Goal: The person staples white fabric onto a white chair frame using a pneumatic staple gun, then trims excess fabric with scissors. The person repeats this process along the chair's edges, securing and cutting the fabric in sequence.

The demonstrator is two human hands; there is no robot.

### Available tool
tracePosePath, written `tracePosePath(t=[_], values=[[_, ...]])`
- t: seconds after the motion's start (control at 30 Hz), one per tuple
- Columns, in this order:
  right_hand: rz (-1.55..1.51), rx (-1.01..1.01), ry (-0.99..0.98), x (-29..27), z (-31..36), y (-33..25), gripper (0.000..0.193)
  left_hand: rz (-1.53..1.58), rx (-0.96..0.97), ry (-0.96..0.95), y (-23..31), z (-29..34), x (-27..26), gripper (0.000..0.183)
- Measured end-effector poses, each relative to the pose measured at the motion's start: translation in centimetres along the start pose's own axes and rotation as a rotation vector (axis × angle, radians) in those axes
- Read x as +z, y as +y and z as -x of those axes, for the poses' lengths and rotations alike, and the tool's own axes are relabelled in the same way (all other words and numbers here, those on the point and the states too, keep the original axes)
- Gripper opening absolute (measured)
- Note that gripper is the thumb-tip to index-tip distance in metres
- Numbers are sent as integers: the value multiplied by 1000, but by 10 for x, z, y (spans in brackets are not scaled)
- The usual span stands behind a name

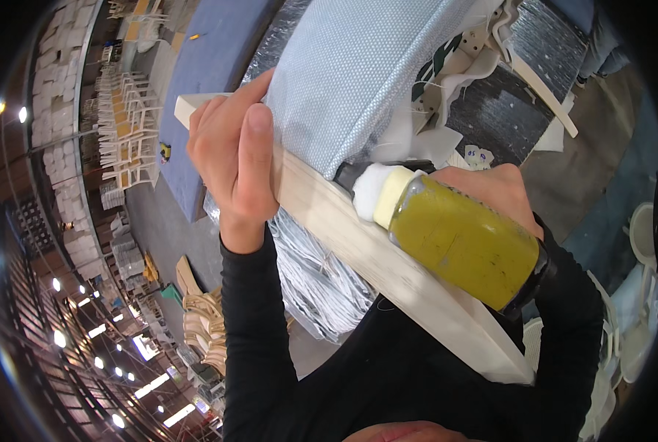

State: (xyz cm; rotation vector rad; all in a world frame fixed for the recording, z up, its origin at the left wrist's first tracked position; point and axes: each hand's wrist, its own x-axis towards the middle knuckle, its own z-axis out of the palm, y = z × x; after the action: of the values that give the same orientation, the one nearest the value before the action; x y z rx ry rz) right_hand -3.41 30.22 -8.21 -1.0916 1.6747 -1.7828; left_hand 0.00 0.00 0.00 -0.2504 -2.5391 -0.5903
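Note:
A pale wooden bar runs slantwise across my front, from upper left to lower right. Light blue woven fabric, stretched over a padded piece, meets its upper edge. My left hand is closed around the bar near its upper end, thumb on top and fingertips by the fabric. In my right hand is a staple gun with a scuffed olive-yellow body and white and cream padding near its nose. The black nose points at the seam between fabric and bar; whether it touches is unclear. The tool's body hides most of my right fingers.
Beyond the fabric, a dark plastic-covered surface carries webbing, scraps and a curved wooden strip. A blue padded table stands at left. Shiny bundled film lies beneath the bar. Chair frames are stacked farther left.

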Motion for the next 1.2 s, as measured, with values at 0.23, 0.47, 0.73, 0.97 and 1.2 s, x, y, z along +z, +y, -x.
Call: tracePosePath(t=[0.23,0.47,0.73,0.97,1.2], values=[[155,-155,110,4,-8,-6,36,-8,-162,-131,21,-10,-13,48],[49,-175,299,30,18,18,38,192,-416,-213,48,-5,-13,66],[180,-310,497,33,17,30,41,292,-454,-219,61,0,0,75],[18,-426,497,27,4,33,48,253,-454,-235,59,-1,-4,75],[23,-304,449,31,6,26,46,259,-489,-244,63,-5,-5,76]])
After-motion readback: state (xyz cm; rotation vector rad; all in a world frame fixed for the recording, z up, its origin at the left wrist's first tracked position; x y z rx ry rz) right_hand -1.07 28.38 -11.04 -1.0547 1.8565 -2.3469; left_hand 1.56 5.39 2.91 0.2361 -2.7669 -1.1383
